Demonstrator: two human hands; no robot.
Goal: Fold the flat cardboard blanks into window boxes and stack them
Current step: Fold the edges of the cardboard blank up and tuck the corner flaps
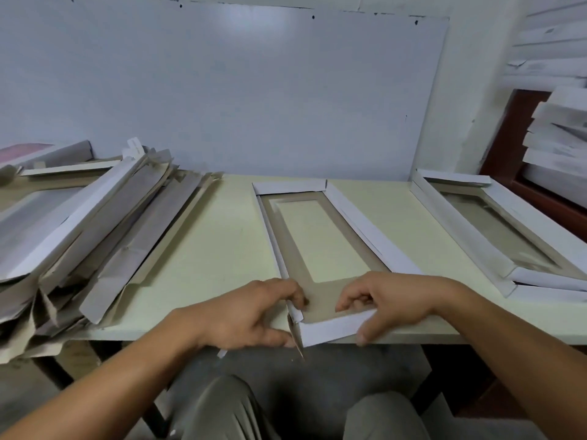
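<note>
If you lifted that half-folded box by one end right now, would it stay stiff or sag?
The half-folded box would probably sag some: it is thin card with a large window cut from its middle. Its raised side walls should stiffen it lengthwise. It looks light, so a push would likely slide it across the smooth table rather than tip it.

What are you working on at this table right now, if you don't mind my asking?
A person is folding a flat white-and-brown cardboard window blank into a box on the pale yellow table. The left hand and right hand both grip its near end flap, turning it up. A loose pile of unfolded cardboard blanks lies to the left, and finished white window boxes sit to the right.
</note>
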